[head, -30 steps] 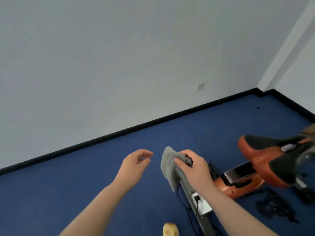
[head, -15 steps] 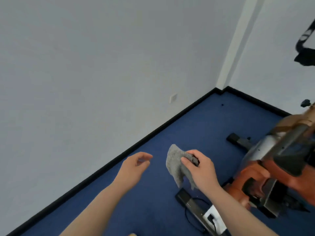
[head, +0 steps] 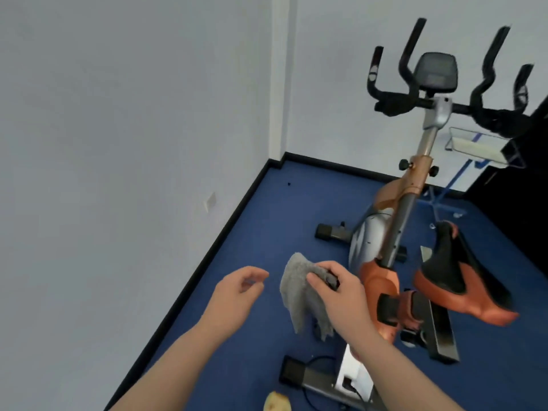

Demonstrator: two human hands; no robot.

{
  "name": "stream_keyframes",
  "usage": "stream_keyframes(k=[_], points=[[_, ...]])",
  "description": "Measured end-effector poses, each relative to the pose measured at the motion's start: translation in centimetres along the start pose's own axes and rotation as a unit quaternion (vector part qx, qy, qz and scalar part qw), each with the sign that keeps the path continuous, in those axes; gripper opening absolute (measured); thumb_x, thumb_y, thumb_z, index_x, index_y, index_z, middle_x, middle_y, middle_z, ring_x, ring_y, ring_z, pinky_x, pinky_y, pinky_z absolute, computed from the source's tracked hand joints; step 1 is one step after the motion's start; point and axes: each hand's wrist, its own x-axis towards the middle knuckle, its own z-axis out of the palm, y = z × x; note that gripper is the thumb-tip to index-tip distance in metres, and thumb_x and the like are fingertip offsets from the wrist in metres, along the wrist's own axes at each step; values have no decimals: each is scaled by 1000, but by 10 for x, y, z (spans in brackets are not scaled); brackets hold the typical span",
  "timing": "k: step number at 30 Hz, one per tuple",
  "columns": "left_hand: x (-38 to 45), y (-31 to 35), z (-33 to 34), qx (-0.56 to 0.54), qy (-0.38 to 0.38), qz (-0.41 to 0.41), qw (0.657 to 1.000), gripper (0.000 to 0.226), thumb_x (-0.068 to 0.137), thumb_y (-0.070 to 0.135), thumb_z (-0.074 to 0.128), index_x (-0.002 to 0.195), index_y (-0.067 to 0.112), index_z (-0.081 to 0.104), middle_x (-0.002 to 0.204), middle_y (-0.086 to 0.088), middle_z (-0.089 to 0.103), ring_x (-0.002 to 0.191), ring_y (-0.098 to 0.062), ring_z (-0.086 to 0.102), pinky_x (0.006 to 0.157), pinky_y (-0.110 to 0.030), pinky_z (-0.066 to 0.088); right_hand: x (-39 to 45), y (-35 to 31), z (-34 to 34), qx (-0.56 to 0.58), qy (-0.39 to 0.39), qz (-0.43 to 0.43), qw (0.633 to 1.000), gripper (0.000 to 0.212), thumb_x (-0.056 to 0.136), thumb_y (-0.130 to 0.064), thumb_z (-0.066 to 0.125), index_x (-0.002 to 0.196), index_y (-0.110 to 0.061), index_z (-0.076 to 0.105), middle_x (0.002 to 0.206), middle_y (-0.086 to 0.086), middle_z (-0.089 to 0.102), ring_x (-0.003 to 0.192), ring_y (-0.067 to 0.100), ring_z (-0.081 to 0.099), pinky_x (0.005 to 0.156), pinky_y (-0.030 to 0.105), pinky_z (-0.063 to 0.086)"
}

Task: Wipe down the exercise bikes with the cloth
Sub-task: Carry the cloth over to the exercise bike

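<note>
Head view, looking down into a room corner. The right hand [head: 341, 295], at about 6 o'clock of centre, grips a grey cloth [head: 299, 295]: its fingers are curled round a bunched upper fold, and the rest of the cloth hangs loose below, clear of the floor. The left hand [head: 237, 295], just beside the cloth at its 9 o'clock, holds nothing; its fingers are loosely curled with thumb and forefinger near each other, not touching the cloth. Both bare forearms enter from the lower edge.

An orange-and-silver exercise bike [head: 382, 280] stands on the blue carpet floor [head: 281, 209] at 3 o'clock of the hands. Its orange-and-black saddle [head: 456, 277] lies at 3 o'clock of the right hand, near but apart from it. The handlebar post rises toward 1 o'clock, carrying black handlebars [head: 394, 102] and a dark console screen [head: 434, 72] at the top. The cloth touches no part of the bike. A floor stabiliser bar [head: 308, 378] with a black cable lies at 6 o'clock, partly hidden by the right forearm.

A blue-framed stand [head: 444, 200] with a pale tray is behind the bike at 2 o'clock. A white wall plate [head: 211, 200] sits on the left wall at 9 o'clock. A yellowish object [head: 277, 401] at the lower edge is cut off and cannot be identified
</note>
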Motion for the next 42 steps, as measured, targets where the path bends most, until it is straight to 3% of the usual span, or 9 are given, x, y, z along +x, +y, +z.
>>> stream_keyframes(k=[6,10,15,18,24,29,35,39,42], points=[[80,22,-21,19,-21,34,999,29,95,10,60,97,38,67,104,16,70,99,2,63,79,-7,44,60,-6,-2,2,57,1,998,10,89,-22,70,86,-31,67,83,-11,70,81,4,65,78,37,55],[130,35,-25,-27,2,45,999,28,93,8,60,96,34,70,102,15,71,94,3,63,76,-7,44,97,-10,-2,-5,74,14,997,7,89,-21,69,87,-28,68,83,-9,70,82,7,65,80,40,55],[183,32,-28,-24,-61,39,997,27,94,10,61,95,36,71,98,21,71,96,3,63,82,-14,44,138,-15,4,-14,101,35,994,8,90,-23,69,87,-30,67,83,-10,70,82,7,65,78,36,55],[231,36,-35,-28,-83,53,995,26,94,10,61,96,33,71,98,21,71,96,4,63,81,-10,44,169,-18,14,-25,132,50,990,8,90,-24,68,88,-31,68,84,-13,70,83,3,64,78,30,53],[325,47,-69,15,-180,100,978,25,96,14,59,99,36,70,101,25,70,98,8,62,80,-9,43,225,-31,50,-21,206,81,975,5,91,-23,68,91,-28,67,86,-12,70,85,3,64,80,32,54],[401,55,-96,-2,-155,108,982,27,95,8,59,95,32,70,100,15,72,99,-3,65,86,-18,46,262,-40,71,-2,276,96,956,10,89,-18,69,88,-28,68,85,-14,70,82,2,65,78,30,54],[427,65,-71,10,-229,124,965,27,95,6,58,96,30,71,100,13,71,98,-5,66,86,-20,47,272,-40,62,-21,323,126,938,7,89,-20,69,89,-27,68,82,-14,70,79,0,64,73,25,53],[443,72,-47,18,-276,115,954,25,95,7,59,97,29,71,100,15,71,97,3,63,79,-8,44,287,-33,43,-32,350,134,926,7,90,-22,69,90,-29,68,83,-14,70,80,-2,64,69,14,48],[464,84,-32,23,-289,120,949,25,95,7,59,97,28,72,100,15,72,97,4,63,81,-9,45,306,-27,28,-13,372,128,919,11,90,-19,69,87,-30,68,82,-13,71,78,0,65,65,12,48]])
